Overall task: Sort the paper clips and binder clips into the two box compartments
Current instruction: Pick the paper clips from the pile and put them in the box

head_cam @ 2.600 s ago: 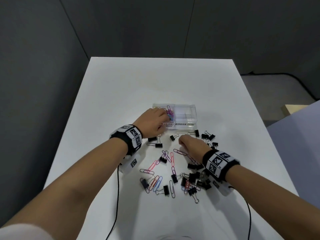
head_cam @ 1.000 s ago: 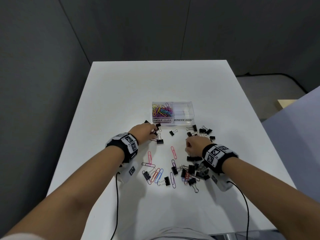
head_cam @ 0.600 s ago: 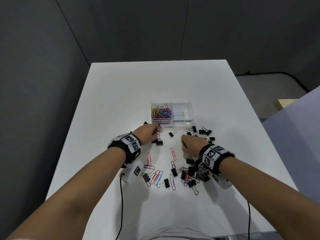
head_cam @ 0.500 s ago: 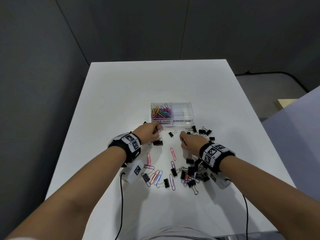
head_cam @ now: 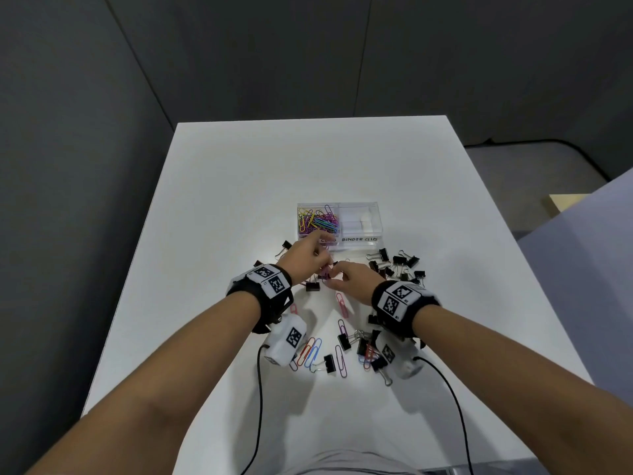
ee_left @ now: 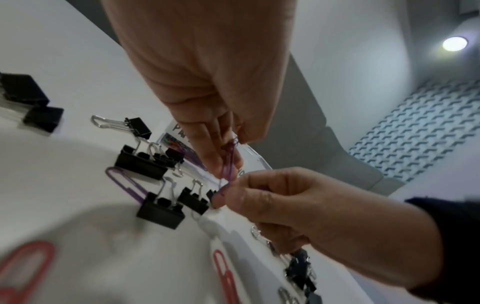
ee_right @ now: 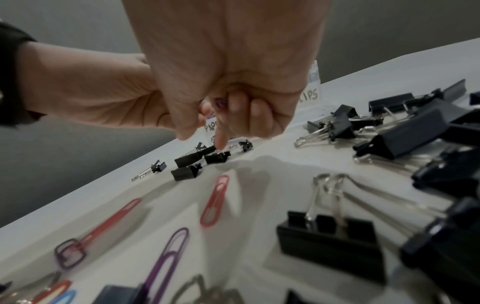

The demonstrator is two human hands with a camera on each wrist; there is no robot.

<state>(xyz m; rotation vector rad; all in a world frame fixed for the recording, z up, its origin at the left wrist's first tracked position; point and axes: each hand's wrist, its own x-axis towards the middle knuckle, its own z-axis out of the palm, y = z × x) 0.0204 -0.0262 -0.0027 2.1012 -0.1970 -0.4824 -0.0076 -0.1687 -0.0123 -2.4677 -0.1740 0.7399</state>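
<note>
My fingers of both hands pinch one purple paper clip above the desk, just short of the box. I should free it with my right hand, then carry it left-handed to the paper-clip compartment.

This looks like an office or a data-recording room set up for desk work. A plain white table stands against dark grey partition panels that rise behind it and to its left. To the right of the table lies grey floor with a black cable trailing across it. On the table near its middle sits a clear box with hand-lettered labels, ringed by stationery: black binder clips and coloured paper clips.
</note>
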